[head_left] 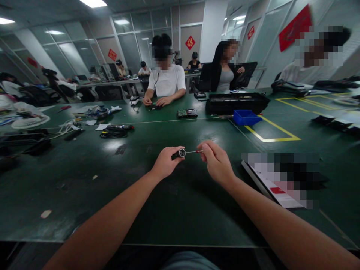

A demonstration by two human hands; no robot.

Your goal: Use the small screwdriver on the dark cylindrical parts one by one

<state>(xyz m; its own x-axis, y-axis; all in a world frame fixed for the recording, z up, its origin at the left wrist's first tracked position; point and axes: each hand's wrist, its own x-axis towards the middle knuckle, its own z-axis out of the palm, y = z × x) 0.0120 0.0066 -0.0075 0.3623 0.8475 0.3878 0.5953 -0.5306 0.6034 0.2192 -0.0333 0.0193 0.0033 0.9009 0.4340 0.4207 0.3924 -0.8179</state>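
Observation:
Above the green table point(180, 210), my left hand point(163, 164) is closed round a small black cylindrical device. A silvery ring with a dark middle forms the near end of this device point(182, 153). Opposite it, my right hand point(218, 161) pinches the red handle of a thin screwdriver point(199, 151). The slim metal shaft points left and reaches the device's right side. Whether the tip sits in a screw is too small to tell. My left fingers hide most of the device's body.
A printed white box or booklet point(292, 202), partly pixelated, lies right of my right arm. Farther off are a blue bin point(246, 117), a long black tray point(237, 103), a hard drive point(187, 113) and a coiled black cable point(114, 132). A co-worker point(167, 80) handles a part across the table.

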